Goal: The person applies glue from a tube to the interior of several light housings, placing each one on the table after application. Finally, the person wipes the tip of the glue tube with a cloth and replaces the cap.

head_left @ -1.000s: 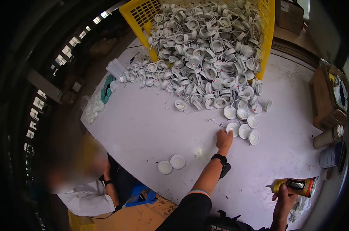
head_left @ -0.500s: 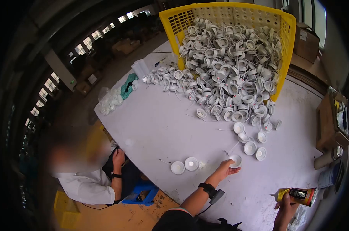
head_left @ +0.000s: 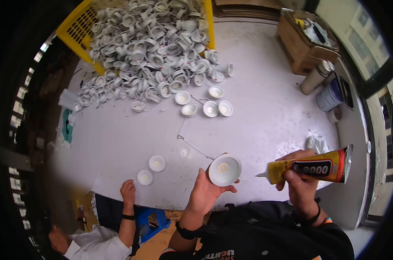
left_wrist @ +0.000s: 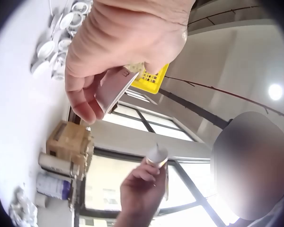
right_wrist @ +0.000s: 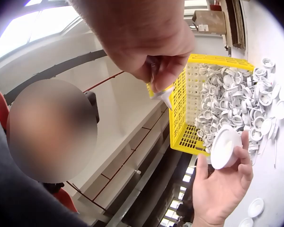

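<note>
My left hand [head_left: 205, 193] holds a white round LED downlight [head_left: 224, 173] by its rim, between thumb and fingers. Its open face points up, showing a ring of small yellowish LEDs, and a thin white cable trails off it across the table. In the left wrist view the fingers curl around the housing [left_wrist: 114, 89]. My right hand [head_left: 302, 193] grips a yellow and black glue tube [head_left: 331, 170] marked E-8000. The pointed nozzle [head_left: 261, 175] faces the downlight, a short gap away from its rim.
Two downlights [head_left: 157, 164] lie left of my hands, and several more [head_left: 210, 109] lie ahead. Behind them a yellow crate [head_left: 77, 32] spills a heap of housings. A cardboard box [head_left: 307, 54], metal flask [head_left: 316, 78] and tin [head_left: 329, 96] line the right. Another person's hand [head_left: 128, 190] is at the table's edge.
My left hand has picked up a downlight from the group ahead and brought it toward my body. The right hand has moved the glue tube inward, near the downlight. The head view has shifted.
</note>
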A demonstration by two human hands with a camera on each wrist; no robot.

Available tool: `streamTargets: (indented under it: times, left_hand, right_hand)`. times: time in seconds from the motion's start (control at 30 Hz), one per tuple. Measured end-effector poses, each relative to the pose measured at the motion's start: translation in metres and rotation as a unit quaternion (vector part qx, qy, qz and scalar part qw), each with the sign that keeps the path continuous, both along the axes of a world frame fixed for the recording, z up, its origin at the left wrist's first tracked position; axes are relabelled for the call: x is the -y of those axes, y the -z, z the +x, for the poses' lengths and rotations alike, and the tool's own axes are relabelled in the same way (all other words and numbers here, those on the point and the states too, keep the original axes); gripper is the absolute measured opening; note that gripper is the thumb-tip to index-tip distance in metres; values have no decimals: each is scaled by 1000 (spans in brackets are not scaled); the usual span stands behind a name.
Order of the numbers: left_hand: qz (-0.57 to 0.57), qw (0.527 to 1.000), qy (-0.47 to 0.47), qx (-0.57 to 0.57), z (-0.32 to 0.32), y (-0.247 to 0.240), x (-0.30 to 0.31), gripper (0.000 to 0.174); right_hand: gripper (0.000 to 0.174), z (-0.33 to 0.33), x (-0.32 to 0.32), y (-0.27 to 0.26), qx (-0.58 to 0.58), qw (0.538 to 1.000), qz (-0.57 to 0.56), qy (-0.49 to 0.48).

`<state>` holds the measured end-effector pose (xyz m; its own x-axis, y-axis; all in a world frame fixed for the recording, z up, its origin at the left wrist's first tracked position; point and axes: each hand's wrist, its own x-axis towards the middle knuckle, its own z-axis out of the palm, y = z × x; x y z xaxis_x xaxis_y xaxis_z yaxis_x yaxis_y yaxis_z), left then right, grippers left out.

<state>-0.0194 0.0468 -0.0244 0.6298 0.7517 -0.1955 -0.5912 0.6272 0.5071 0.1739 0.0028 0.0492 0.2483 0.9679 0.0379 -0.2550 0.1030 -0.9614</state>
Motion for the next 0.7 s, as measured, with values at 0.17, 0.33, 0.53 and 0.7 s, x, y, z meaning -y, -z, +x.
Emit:
streamTargets:
  times: [0.17,0.33,0.53,0.7]
  left_hand:
    - [-51,997,43,37,21,-19,17,57]
    - [-76,994,55,60,30,-22,25,53]
    - [-65,994,63,59,30,-23,28,54]
    - [-82,994,55,36,32,-25,30,54]
  right_hand:
    - [29,-10,-4,-12,49,999,-5,-5]
    - [24,-5,-6,-5,173,982,56,-55]
    - [21,-9,-8,-5,205,975,76,-29]
    - [21,-6,-8,-7,246,964,81,-53]
